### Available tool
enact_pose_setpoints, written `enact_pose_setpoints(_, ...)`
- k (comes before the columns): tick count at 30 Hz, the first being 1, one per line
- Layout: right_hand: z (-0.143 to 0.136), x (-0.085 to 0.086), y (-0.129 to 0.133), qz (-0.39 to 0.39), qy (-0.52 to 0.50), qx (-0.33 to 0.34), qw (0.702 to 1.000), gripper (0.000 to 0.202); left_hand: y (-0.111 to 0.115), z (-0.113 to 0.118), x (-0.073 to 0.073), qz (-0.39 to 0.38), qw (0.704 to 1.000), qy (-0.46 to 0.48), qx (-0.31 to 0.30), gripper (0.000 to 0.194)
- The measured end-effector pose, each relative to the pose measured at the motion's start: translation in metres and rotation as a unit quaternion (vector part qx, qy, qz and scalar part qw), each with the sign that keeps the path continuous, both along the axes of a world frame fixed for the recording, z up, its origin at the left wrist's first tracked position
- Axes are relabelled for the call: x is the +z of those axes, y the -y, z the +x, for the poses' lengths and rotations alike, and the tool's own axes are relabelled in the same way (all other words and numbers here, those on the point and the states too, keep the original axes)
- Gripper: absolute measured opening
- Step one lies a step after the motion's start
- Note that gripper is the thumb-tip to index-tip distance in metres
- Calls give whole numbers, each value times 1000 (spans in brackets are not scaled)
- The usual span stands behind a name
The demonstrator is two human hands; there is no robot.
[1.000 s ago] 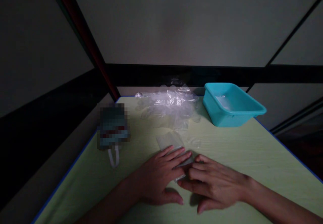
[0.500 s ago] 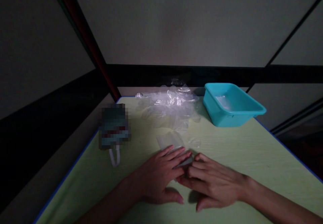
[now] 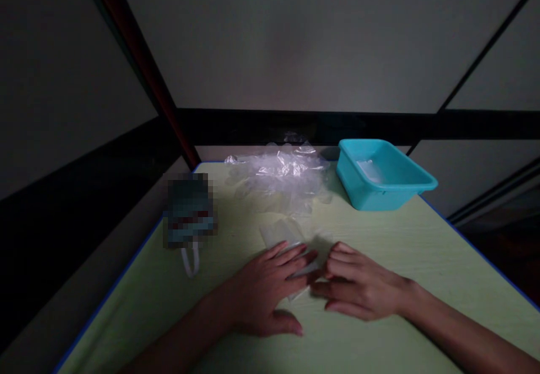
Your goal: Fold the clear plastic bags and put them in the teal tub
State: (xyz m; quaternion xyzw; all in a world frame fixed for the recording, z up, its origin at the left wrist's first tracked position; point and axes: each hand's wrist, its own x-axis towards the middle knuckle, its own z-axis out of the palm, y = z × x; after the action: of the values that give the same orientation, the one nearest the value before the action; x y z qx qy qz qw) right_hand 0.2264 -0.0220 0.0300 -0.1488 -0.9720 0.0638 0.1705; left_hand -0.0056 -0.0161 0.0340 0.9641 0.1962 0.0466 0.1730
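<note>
My left hand (image 3: 266, 291) lies palm down with its fingers spread over a folded clear plastic glove (image 3: 279, 232), pressing it onto the table. The glove's far end shows past the fingertips, and a corner sticks out below the fingers. Just right of it, my right hand (image 3: 359, 281) has its fingers curled in, with the fingertips close to the left hand's fingers. What those curled fingers hold, if anything, is hidden. Farther back lies a loose pile of clear, thin plastic gloves (image 3: 282, 174), shiny and crumpled.
A turquoise plastic basin (image 3: 371, 194) stands at the back right, with a piece of clear plastic (image 3: 370, 170) inside. At the left edge sits a blurred-out dark item (image 3: 189, 211) with a white strap loop (image 3: 190, 260). The pale green table (image 3: 379, 334) has a blue edge; dark-banded panels rise behind it.
My right hand has drawn slightly right and its thumb has tucked in toward the fingers. The glove part spread beyond the fingers no longer shows there. My left hand stays in place.
</note>
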Motion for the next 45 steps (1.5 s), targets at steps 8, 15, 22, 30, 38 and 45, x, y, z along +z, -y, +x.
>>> enact_pose_setpoints(8, 26, 1, -20, 17, -11, -83, 996, 27, 0, -1, -2, 11, 1000, 9, -4, 64)
enact_pose_setpoints(15, 17, 1, -13, 3, -5, -25, 1000, 27, 0, -1, -2, 14, 1000, -14, -5, 67)
enact_pose_setpoints(22, 14, -2, -13, -43, 11, -20, 999, 25, 0, -2, -1, 12, 1000, -10, -9, 68)
enact_pose_setpoints(30, 14, -2, -15, -101, 14, -25, 995, 23, -4, -1, -2, -5, 1000, -3, 27, 73)
enact_pose_setpoints(38, 13, -2, -16, -99, 0, -14, 995, 24, -39, -20, -9, 63, 987, -53, 139, 60)
enact_pose_setpoints(45, 16, -3, -16, -127, -43, -6, 991, 23, -38, -25, -5, 119, 973, -10, 199, 59)
